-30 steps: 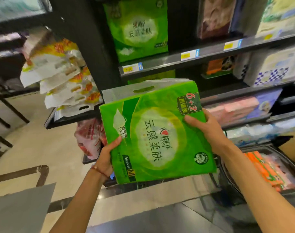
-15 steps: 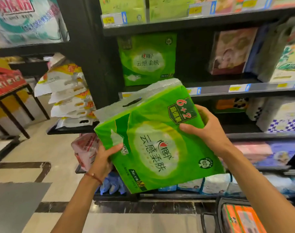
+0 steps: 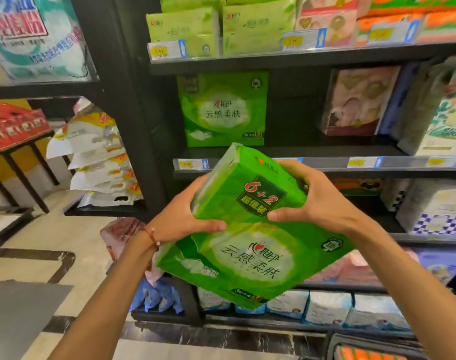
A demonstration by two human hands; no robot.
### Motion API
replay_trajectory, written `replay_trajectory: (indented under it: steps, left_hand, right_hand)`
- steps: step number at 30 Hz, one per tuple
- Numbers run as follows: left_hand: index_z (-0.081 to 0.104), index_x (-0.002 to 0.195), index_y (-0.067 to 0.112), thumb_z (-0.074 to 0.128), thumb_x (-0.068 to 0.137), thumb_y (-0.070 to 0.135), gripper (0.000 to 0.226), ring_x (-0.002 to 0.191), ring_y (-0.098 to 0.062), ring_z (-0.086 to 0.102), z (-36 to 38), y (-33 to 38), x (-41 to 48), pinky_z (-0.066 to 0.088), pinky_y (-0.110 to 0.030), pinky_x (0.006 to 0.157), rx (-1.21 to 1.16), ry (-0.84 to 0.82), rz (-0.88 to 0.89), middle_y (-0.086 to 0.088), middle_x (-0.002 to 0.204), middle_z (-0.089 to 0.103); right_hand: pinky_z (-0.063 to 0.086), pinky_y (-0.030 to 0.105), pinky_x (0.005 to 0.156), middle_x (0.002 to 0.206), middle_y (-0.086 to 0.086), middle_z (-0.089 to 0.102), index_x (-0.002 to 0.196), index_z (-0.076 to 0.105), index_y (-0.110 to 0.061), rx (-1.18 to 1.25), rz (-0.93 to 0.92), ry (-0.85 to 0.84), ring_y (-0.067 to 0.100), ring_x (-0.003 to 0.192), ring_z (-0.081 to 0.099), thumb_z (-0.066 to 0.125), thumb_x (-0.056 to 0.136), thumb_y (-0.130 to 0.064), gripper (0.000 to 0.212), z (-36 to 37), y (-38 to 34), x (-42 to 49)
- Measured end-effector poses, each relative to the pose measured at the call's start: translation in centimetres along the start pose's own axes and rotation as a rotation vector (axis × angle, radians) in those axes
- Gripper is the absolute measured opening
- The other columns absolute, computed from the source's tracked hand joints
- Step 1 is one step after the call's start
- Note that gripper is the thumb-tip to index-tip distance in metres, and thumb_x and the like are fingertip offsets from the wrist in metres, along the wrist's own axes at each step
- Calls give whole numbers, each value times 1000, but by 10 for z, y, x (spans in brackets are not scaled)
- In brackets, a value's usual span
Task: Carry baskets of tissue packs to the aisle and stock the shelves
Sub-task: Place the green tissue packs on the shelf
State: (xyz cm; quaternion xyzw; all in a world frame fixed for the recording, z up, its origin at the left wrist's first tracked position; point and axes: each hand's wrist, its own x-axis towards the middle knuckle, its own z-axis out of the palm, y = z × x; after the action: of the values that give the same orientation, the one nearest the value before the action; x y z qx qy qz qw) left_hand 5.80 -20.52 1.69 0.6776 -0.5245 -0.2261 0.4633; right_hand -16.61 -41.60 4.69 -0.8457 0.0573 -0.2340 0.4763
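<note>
I hold a green tissue pack point(image 3: 250, 255) with a "6+2" label in front of the black shelves, tilted with its top end pointing at the shelf. My left hand point(image 3: 185, 216) grips its upper left side, thumb on the front. My right hand point(image 3: 317, 201) grips the upper right corner. A matching green pack point(image 3: 223, 110) stands upright on the shelf point(image 3: 286, 149) just above and behind, with dark room to its right. The basket point(image 3: 377, 349) shows at the bottom right with orange packs inside.
The upper shelf carries light green packs point(image 3: 221, 27) and orange packs point(image 3: 416, 22). Pink and white packs point(image 3: 359, 102) stand to the right. White-and-yellow bags point(image 3: 97, 157) are stacked on a side rack at the left. A black upright post point(image 3: 133, 113) divides the units.
The pack has risen toward the middle shelf and tipped so its top points at the shelf. Both hands have shifted up to its upper end. My view has lifted to show higher shelves.
</note>
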Motion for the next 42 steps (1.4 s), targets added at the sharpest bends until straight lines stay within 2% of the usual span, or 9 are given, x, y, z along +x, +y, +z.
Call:
replay_trajectory:
  steps: [8, 11, 15, 18, 21, 24, 26, 35, 42]
  left_hand:
    - [51, 137, 20, 90, 61, 30, 86, 118, -19, 66, 24, -24, -7, 55, -34, 96, -180, 147, 59, -1, 129, 67]
    - [58, 130, 22, 90, 59, 28, 79, 113, -27, 69, 24, -36, -13, 58, -42, 92, -321, 235, 33, -6, 125, 70]
    - [58, 133, 18, 96, 57, 33, 86, 114, -41, 67, 10, -59, -27, 55, -58, 94, -517, 323, -34, -15, 128, 68]
    - [60, 132, 17, 91, 65, 25, 75, 107, -36, 71, -7, -69, -38, 62, -44, 82, -587, 409, -50, -14, 125, 70]
    - [61, 130, 11, 71, 75, 8, 56, 90, -26, 76, -19, -68, -44, 63, -37, 71, -677, 483, -66, -12, 115, 75]
    - [63, 123, 10, 61, 81, 8, 42, 79, -19, 77, -24, -62, -46, 63, -33, 63, -758, 495, -90, -2, 98, 79]
    - [65, 117, 14, 58, 84, 8, 35, 78, -19, 77, -26, -62, -48, 63, -34, 62, -814, 482, -96, -1, 95, 79]
    - [49, 145, 18, 92, 61, 45, 99, 112, -24, 70, -58, -53, -23, 61, -36, 83, -615, 461, 12, -5, 131, 69]
    - [57, 136, 33, 88, 46, 74, 104, 113, -19, 70, -76, -36, 24, 58, -38, 88, -533, 418, -37, 5, 125, 72]
  right_hand:
    - [54, 23, 103, 132, -14, 71, 149, 54, -26, -77, 65, -63, 2, 120, 68, 100, 66, -26, 95, 0, 7, 12]
    - [48, 41, 115, 140, -19, 63, 144, 58, -37, -327, 69, 92, 0, 130, 58, 86, 64, -75, 93, 9, 14, 11]
    - [34, 37, 123, 150, -5, 55, 147, 56, -25, -553, -24, 443, 6, 142, 42, 70, 76, -80, 91, 14, 30, -13]
    - [33, 36, 121, 160, -7, 43, 161, 36, -28, -195, 176, 533, 10, 148, 38, 79, 70, -77, 112, 25, 49, -34]
    - [37, 42, 119, 160, -9, 43, 165, 25, -33, 298, 392, 382, 13, 144, 45, 78, 47, -92, 142, 54, 51, -39]
    - [50, 38, 110, 146, -16, 62, 157, 39, -33, 403, 354, 236, 11, 133, 61, 76, 73, -73, 100, 84, 46, -30]
    - [53, 44, 108, 142, -14, 66, 154, 44, -35, 425, 312, 246, 13, 128, 65, 79, 74, -70, 94, 96, 40, -21]
    - [50, 50, 112, 141, -11, 65, 154, 38, -33, 254, 169, 344, 10, 128, 65, 94, 43, -74, 131, 84, 23, 9]
    - [55, 44, 104, 134, -10, 70, 150, 42, -30, 291, 153, 383, 10, 120, 70, 91, 62, -62, 106, 66, 19, 47]
